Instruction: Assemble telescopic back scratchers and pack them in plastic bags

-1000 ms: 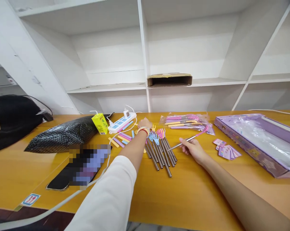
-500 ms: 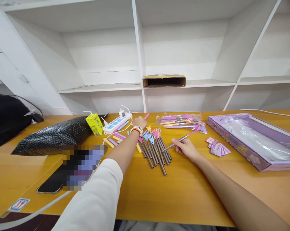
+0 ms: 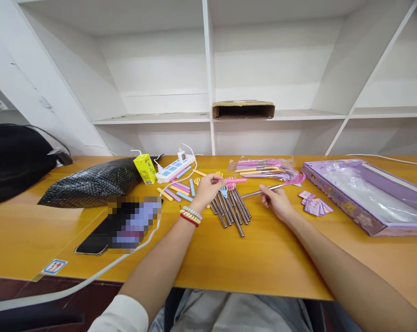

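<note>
Head feed: I have the left hand (image 3: 209,191) pinching a pink handle (image 3: 236,180) between thumb and fingers, in front of the claw heads of the pile of metal rods (image 3: 231,207); the right hand (image 3: 277,200) has its fingers closed on a pink-clawed rod (image 3: 278,186), its bare metal end pointing at the pile.

Containers: clear plastic packet (image 3: 264,168) behind, holding pink, yellow and purple scratchers; purple box (image 3: 352,208) at right, clear plastic film (image 3: 360,191) lying inside; cardboard box (image 3: 243,111) on the shelf, open end facing me, interior too dark to read; black bubble-wrap bag (image 3: 91,182) at left, contents hidden; yellow drink carton (image 3: 145,168) beside the power strip (image 3: 175,168), straw in its top.

Writing: carton has green characters, illegible to me; purple box carries cartoon print and small lettering, unreadable; table sticker (image 3: 55,266) shows red marks in a blue frame; small purple cards (image 3: 315,204), print too fine.
</note>
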The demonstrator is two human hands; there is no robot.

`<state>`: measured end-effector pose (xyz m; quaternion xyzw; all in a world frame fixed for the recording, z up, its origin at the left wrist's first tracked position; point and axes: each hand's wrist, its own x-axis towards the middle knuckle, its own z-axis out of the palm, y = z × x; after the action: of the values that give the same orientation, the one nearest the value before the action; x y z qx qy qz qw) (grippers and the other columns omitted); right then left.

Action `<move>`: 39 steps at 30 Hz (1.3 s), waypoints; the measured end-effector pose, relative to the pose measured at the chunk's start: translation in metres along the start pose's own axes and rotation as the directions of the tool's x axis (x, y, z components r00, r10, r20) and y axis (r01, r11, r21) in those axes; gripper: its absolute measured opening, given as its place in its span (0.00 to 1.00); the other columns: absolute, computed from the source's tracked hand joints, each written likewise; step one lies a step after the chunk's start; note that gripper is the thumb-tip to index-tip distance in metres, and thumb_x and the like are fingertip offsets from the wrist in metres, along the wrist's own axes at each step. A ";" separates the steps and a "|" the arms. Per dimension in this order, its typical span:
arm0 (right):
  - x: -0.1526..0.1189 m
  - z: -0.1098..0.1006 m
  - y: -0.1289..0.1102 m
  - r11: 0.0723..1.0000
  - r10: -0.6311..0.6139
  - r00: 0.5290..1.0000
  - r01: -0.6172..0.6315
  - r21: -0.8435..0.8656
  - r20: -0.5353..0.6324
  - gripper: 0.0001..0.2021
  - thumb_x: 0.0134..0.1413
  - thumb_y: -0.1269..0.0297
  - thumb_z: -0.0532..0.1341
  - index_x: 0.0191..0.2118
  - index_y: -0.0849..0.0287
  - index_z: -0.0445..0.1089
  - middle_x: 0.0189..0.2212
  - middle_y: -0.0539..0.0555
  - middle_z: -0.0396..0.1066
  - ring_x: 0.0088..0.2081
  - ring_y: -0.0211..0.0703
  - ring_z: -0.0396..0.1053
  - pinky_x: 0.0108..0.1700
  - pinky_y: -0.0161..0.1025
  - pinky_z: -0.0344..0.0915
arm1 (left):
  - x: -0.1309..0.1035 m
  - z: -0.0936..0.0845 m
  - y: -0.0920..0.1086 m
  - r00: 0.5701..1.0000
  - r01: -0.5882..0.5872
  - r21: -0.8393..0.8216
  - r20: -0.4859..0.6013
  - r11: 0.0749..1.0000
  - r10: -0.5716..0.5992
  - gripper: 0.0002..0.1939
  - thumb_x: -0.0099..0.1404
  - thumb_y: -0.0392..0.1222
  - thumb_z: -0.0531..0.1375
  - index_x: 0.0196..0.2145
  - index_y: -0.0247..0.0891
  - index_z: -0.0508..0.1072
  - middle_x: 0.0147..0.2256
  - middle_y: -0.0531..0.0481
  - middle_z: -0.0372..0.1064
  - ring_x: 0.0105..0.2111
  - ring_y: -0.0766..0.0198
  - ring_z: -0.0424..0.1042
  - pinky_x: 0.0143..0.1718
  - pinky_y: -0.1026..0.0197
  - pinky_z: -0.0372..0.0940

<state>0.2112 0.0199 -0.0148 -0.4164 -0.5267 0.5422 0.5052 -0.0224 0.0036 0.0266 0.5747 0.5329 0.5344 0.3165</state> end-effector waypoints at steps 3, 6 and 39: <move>0.002 -0.002 -0.004 0.995 -0.004 0.998 0.010 0.100 -0.056 0.19 0.43 0.50 0.63 0.19 0.62 0.66 0.12 0.48 0.60 0.14 0.30 0.55 0.16 0.32 0.48 | -0.009 0.008 -0.008 0.997 0.079 -0.194 0.035 0.978 -0.073 0.11 0.49 0.43 0.64 0.27 0.34 0.68 0.22 0.53 0.67 0.21 0.70 0.64 0.23 0.65 0.59; 0.003 -0.005 -0.007 0.984 -0.002 0.996 0.018 0.175 -0.094 0.18 0.43 0.50 0.63 0.22 0.63 0.67 0.12 0.48 0.60 0.14 0.30 0.55 0.16 0.32 0.48 | -0.013 0.013 -0.015 0.994 0.099 -0.331 0.078 0.938 -0.077 0.11 0.49 0.41 0.64 0.29 0.34 0.67 0.21 0.55 0.66 0.20 0.72 0.63 0.23 0.66 0.58; 0.009 -0.016 -0.013 0.978 -0.035 0.992 0.059 0.201 -0.123 0.19 0.41 0.48 0.64 0.22 0.62 0.67 0.12 0.47 0.59 0.14 0.29 0.54 0.15 0.31 0.48 | -0.020 0.014 -0.013 0.989 0.004 -0.084 0.145 0.996 0.008 0.13 0.53 0.44 0.61 0.34 0.33 0.74 0.26 0.49 0.70 0.27 0.67 0.66 0.30 0.64 0.60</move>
<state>0.2270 0.0303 -0.0031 -0.3812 -0.4469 0.5557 0.5884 -0.0102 -0.0093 0.0063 0.5987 0.4850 0.5135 0.3777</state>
